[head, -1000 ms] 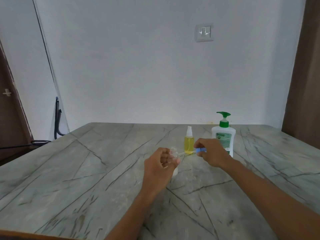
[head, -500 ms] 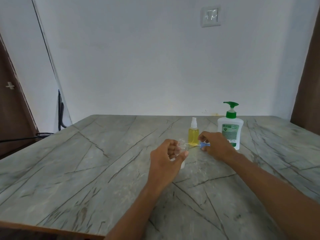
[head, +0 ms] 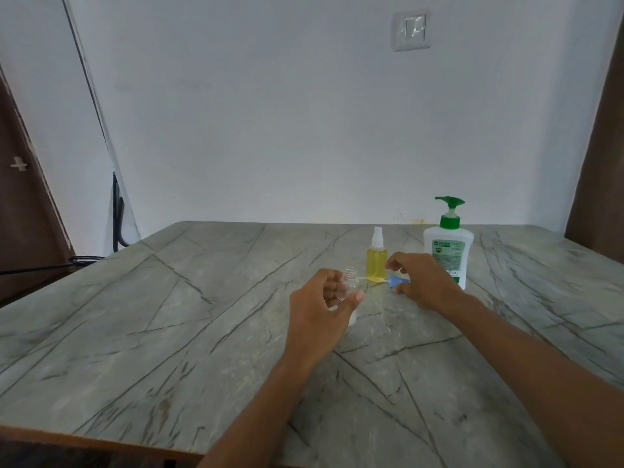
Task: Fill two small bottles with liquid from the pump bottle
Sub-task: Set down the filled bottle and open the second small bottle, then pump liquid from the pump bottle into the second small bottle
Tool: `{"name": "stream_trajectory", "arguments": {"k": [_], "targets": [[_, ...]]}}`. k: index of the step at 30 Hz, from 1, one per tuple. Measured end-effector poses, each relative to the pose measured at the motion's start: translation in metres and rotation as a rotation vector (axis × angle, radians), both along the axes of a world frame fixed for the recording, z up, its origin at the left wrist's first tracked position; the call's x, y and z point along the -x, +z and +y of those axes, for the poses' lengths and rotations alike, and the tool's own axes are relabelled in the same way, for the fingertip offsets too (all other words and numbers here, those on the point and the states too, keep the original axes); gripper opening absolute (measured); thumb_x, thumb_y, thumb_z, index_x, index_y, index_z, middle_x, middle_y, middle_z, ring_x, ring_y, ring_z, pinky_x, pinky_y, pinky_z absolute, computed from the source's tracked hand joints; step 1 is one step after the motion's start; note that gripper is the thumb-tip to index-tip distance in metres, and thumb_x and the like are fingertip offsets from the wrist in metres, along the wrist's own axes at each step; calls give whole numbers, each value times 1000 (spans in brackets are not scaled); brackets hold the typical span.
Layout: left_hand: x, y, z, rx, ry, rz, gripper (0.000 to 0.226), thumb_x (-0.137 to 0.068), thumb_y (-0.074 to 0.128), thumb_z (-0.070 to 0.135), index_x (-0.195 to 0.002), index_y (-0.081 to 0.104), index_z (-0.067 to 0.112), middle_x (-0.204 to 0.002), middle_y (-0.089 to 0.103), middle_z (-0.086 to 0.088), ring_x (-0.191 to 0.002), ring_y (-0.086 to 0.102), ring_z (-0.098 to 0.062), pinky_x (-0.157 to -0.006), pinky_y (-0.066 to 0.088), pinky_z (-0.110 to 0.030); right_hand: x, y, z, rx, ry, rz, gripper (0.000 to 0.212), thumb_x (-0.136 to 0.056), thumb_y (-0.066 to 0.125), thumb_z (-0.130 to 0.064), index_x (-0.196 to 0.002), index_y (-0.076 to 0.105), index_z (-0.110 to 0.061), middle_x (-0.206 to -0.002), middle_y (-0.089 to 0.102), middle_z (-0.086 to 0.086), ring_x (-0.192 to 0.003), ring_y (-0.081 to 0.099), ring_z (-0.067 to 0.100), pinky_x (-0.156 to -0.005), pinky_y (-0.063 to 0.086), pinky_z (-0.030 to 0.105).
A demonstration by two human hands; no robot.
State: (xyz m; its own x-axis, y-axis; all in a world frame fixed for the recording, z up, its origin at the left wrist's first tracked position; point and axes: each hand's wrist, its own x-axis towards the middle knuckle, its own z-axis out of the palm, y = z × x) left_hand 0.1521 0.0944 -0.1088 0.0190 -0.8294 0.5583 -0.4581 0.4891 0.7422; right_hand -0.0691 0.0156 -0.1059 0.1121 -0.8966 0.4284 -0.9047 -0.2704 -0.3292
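Checking the small bottle [head: 351,285] 1st: where's it at, what's it look like?

— Approx mid-table [head: 169,315], upright in the left hand [head: 322,302]. Clear plastic, threaded neck open, no cap on. The bottom looks white. Can't tell if the base rests on the table or is held just off it.

Left fingers?

— Curled round the body w/ the thumb on the near side, clamped on the bottle.

And the right hand [head: 425,282]?

— Arched over the blue sprayer cap [head: 398,282], which lies on the table. Its thin tube [head: 371,279] points toward the small bottle's neck. Fingers are apart and the index tip is lifted clear of the cap. The thumb is just beside it; can't tell if it touches.

The other 2 bottles?

— The yellow spray bottle [head: 376,265], w/ a white top, stands just behind the tube. The pump bottle [head: 449,236], white w/ a green pump, stands behind the right hand, well to the right of the small bottle.

Any writing?

— There's a green label [head: 445,258] on the pump bottle, but the print is blurred and no brand is readable. A red mark on the small bottle by the left fingers is too small to read.

Vs 0.5 s ago?

— Back then the right fingers pinched the blue cap; now they've spread above it. The left grip is the same, and the 2 standing bottles haven't moved.
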Motion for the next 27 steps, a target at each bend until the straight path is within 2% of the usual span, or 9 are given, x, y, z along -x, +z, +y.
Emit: {"name": "stream_trajectory", "arguments": {"k": [4, 9, 11, 13, 15, 19, 22, 27], "targets": [[-1, 0, 0, -1, -4, 7, 39, -78, 75, 39, -111, 61, 23, -96, 67, 15, -86, 63, 3, -72, 47, -3, 6, 6, 6, 40, 7, -19, 39, -79, 78, -13, -113, 60, -23, -114, 65, -3, -99, 59, 13, -87, 50, 30], [-1, 0, 1, -2, -5, 13, 41, -79, 74, 43, -113, 60, 23, -97, 67, 15, -88, 64, 3, -71, 49, -6, 23, 19, 31, 94, 6, -100, 31, -82, 75, -14, -109, 62, -24, -107, 64, -8, -94, 58, 9, -82, 48, 23], [-1, 0, 3, -8, -18, 25, 42, -79, 73, 43, -113, 61, 23, -94, 66, 16, -85, 63, 6, -68, 49, -5, 27, 23, 46, 106, 15, -123, 29, -82, 76, -16, -107, 63, -24, -102, 63, -10, -94, 61, 10, -79, 47, 16], [0, 2, 5, -15, -34, 37, 42, -79, 73, 44, -113, 60, 22, -92, 64, 18, -82, 62, 9, -64, 48, -3, 28, 26, 62, 126, 4, -135, 27, -83, 76, -21, -107, 64, -23, -98, 61, -12, -93, 61, 9, -73, 39, 5], [0, 3, 8, -21, -44, 40, 41, -80, 71, 45, -112, 60, 22, -92, 63, 18, -78, 61, 10, -62, 48, -3, 27, 27, 77, 153, -9, -138, 26, -84, 74, -25, -108, 65, -22, -96, 60, -13, -90, 60, 6, -71, 33, 1], [2, 3, 12, -55, -73, 50, 37, -80, 72, 45, -108, 60, 24, -92, 67, 16, -75, 64, 7, -62, 52, -9, 20, 29, 104, 158, 39, -184, 27, -84, 73, -30, -108, 64, -22, -98, 61, -14, -90, 62, 4, -68, 40, 2], [5, 3, 15, -63, -107, 48, 37, -77, 75, 43, -106, 62, 24, -92, 71, 11, -77, 68, 3, -68, 58, -19, 9, 30, 121, 152, 123, -231, 29, -82, 74, -33, -108, 64, -25, -99, 65, -17, -90, 63, -2, -63, 50, 7], [18, 12, 23, -8, -154, -21, 40, -74, 80, 39, -107, 66, 23, -88, 71, 10, -73, 68, 0, -65, 55, -12, -12, 26, 136, 107, 244, -218, 43, -79, 75, -41, -117, 60, -28, -102, 65, -19, -92, 62, -3, -68, 54, 11]]}}
